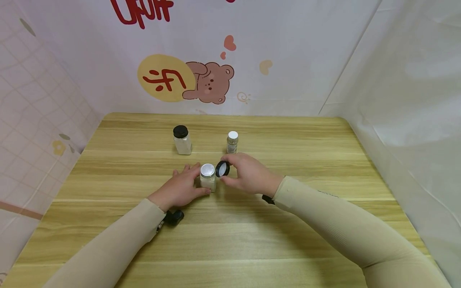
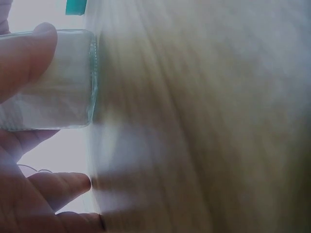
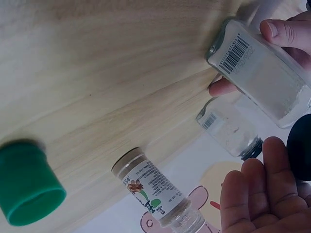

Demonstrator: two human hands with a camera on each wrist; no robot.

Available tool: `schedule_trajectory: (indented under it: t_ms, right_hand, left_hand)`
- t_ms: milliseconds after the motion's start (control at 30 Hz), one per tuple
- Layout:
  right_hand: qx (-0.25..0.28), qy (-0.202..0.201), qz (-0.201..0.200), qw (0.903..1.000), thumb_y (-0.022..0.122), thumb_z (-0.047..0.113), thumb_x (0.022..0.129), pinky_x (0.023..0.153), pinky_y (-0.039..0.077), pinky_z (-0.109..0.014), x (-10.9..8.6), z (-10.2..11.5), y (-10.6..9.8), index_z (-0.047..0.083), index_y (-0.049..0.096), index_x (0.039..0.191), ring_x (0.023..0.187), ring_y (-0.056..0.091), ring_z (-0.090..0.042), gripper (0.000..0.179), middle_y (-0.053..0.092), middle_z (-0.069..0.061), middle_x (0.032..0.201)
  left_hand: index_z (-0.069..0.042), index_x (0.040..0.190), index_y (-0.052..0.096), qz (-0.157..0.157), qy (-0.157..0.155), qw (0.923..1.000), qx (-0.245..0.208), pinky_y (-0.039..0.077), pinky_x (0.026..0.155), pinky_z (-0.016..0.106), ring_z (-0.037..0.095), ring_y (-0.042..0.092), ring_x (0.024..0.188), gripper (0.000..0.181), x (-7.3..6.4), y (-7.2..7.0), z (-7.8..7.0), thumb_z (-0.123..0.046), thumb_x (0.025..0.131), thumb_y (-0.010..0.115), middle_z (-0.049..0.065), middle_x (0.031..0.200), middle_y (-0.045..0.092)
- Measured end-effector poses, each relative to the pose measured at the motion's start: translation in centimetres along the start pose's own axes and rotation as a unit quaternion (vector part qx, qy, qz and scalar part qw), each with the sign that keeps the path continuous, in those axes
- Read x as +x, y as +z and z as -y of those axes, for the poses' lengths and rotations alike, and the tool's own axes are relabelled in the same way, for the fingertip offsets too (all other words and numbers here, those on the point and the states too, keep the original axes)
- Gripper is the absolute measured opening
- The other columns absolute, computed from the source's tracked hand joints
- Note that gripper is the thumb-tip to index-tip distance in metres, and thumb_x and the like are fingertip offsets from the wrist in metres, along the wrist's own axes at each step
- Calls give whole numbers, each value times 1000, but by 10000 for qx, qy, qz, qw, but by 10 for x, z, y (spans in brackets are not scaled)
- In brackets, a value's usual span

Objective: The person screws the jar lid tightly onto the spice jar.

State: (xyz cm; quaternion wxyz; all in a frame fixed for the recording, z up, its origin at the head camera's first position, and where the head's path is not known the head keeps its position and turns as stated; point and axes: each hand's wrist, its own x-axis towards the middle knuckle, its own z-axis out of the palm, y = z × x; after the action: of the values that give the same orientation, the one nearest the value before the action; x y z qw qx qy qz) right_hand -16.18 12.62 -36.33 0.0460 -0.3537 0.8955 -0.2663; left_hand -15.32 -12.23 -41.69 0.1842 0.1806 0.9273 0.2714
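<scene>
The lid (image 1: 223,169) sits right of the jar (image 1: 208,181).

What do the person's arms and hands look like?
Left sleeve and right sleeve: plain beige, long, ending near the wrists. Left hand and right hand: no gloves. Left black piece and right black piece show at the wrists.

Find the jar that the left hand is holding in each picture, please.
Head: the jar is just below and left of centre.
Left wrist: the jar lies sideways in the picture at upper left, cut off by the edge.
Right wrist: the jar is tilted at upper right, barcode showing.
Shared landmark: the left hand, gripping it.
</scene>
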Motion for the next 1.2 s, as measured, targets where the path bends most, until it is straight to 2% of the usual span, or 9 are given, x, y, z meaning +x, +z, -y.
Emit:
schedule_trajectory:
  t_ms: [367, 833, 1200]
  right_hand:
    - [61, 178, 7, 9998, 77, 24, 96, 105, 55, -42, 3, 3, 2, 5, 63, 126, 118, 70, -23, 38, 73, -6, 119]
    - [384, 319, 134, 9987, 76, 24, 98, 104, 56, -41, 10, 8, 7, 3, 61, 133, 117, 69, -22, 44, 71, -7, 125]
    - [497, 115, 33, 9987, 77, 18, 95, 103, 56, -40, 14, 11, 11, 1, 61, 130, 114, 70, -23, 42, 71, -9, 123]
  left_hand:
    - [-26, 157, 47, 9, -18, 10000, -20, 7, 117, 85, 60, 15, 156, 70, 0, 0, 1, -45, 96, 76, 26, 170, 28]
    - [-28, 157, 46, -19, 45, 10000, -9, 8, 116, 86, 61, 17, 155, 71, 1, 1, 3, -49, 95, 76, 27, 170, 29]
    - [-32, 159, 44, 32, 3, 10000, -52, 7, 117, 85, 61, 16, 155, 74, 0, 0, 2, -49, 95, 76, 25, 170, 28]
